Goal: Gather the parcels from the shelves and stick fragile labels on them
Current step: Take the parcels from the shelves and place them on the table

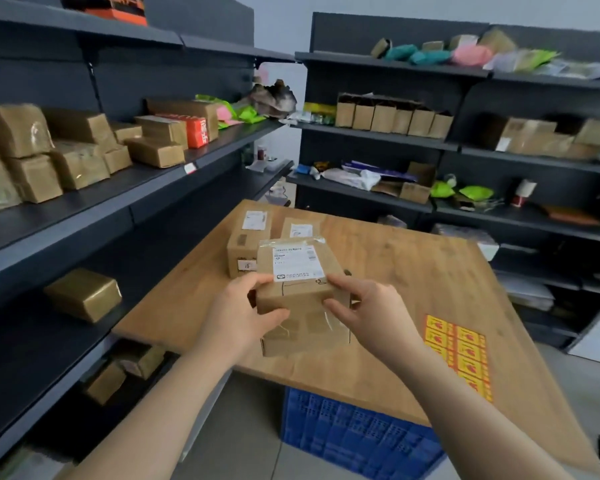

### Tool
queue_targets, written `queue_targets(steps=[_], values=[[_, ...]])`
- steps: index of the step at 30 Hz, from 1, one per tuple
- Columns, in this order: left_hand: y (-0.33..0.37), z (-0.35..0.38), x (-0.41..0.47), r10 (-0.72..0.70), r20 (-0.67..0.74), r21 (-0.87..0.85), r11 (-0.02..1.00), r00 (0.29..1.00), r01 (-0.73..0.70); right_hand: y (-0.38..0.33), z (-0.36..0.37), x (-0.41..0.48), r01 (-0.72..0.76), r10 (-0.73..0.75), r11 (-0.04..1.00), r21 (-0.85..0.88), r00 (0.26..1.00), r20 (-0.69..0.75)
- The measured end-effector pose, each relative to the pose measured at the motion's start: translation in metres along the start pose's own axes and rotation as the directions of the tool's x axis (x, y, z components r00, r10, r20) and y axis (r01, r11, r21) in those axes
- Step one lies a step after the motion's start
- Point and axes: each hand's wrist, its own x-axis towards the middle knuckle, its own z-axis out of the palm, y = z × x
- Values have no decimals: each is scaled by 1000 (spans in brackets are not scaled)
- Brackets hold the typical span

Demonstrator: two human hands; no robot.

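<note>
Both hands hold a small brown parcel [300, 289] with a white shipping label on top, just above another brown parcel [305, 336] on the wooden table [413, 271]. My left hand [243, 315] grips its left side, thumb across the front. My right hand [364, 311] pinches its right edge. Two more labelled parcels [248, 244] stand behind on the table. A sheet of yellow and red fragile labels [459, 351] lies flat to the right of my right hand.
Dark shelves [125, 199] on the left carry several taped brown parcels. More shelves [447, 143] behind the table hold boxes and coloured bags. A blue plastic crate [354, 434] stands on the floor under the table's near edge.
</note>
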Motion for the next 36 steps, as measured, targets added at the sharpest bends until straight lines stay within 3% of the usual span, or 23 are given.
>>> queue_targets(steps=[18,24,30,36], values=[[-36,157,291,-9,246,85,996,969,-12,187,31,213,-272,270,962,-33,962,-46],[-60,200,341,-43,262,123,992,964,11,238,64,255,-309,308,950,-50,951,-29],[-97,232,359,-121,210,192,978,970,81,280,101,285,-288,294,954,-79,952,87],[-119,251,364,-100,172,310,950,980,42,305,128,298,-277,289,957,-83,936,200]])
